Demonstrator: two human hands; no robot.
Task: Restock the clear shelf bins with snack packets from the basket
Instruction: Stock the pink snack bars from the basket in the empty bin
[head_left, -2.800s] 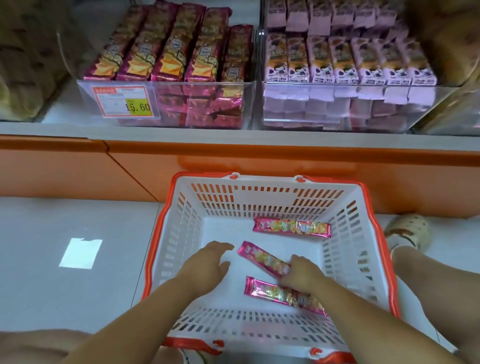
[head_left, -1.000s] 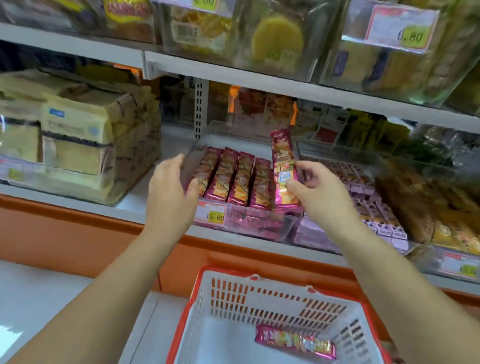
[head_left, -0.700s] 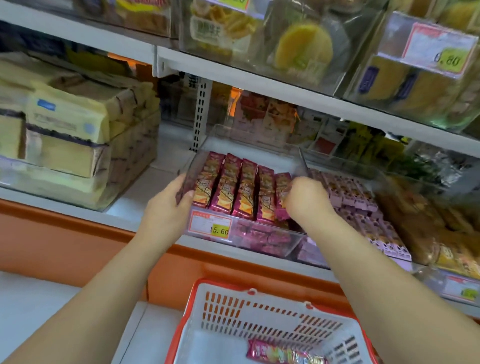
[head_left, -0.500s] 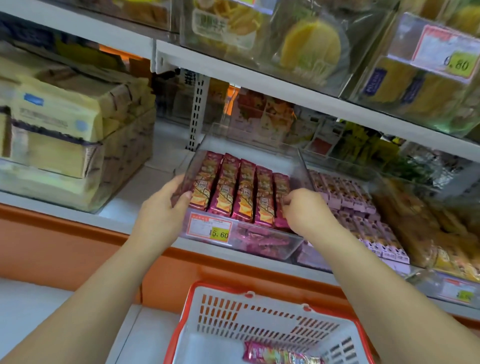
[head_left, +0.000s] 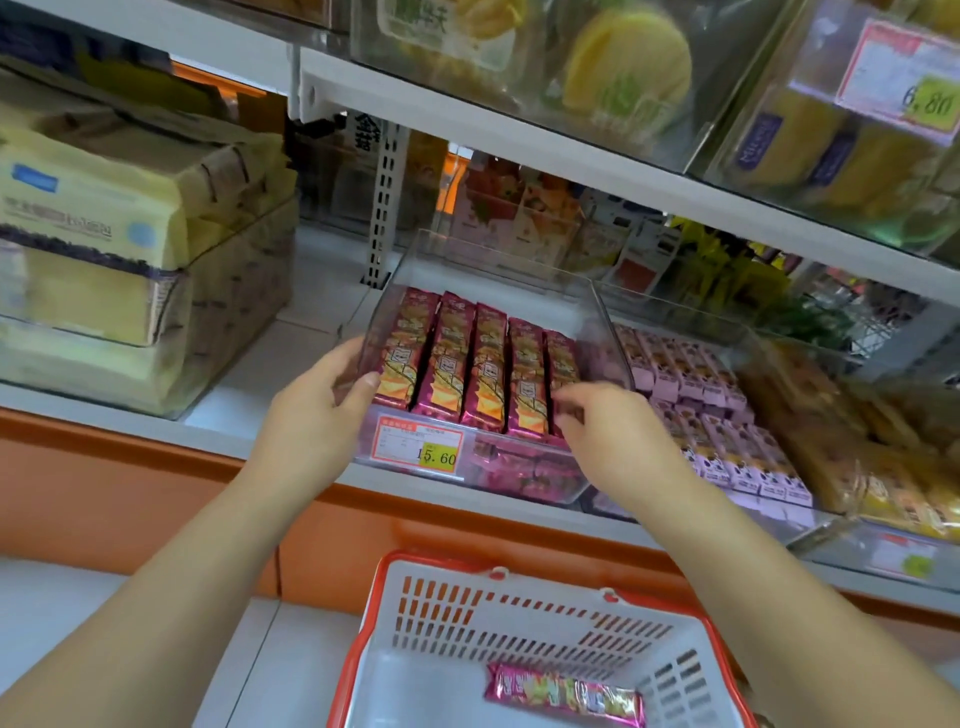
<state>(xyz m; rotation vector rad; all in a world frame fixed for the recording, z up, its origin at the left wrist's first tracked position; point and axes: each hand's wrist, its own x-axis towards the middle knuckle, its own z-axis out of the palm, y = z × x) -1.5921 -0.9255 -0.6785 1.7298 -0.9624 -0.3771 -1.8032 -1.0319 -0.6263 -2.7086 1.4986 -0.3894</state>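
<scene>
Brace clear plastic bin (head_left: 524, 473) with clamped left grip (head_left: 311, 410), nudge shiny pink snack packets (head_left: 485, 374) flush with slack, empty right grip (head_left: 608, 431).

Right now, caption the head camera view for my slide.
Left hand grips the clear bin of pink snack packets, right hand at the row's end; one packet lies in the basket.

Magenta-gold packets (head_left: 485, 371), orange-rimmed white basket (head_left: 519, 649)

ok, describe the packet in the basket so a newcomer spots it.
Start at the white plastic basket with the orange rim, below the shelves. On its bottom, toward the right, lies one long shiny pink snack packet, alone; its lookalikes fill the clear bin above.
</scene>
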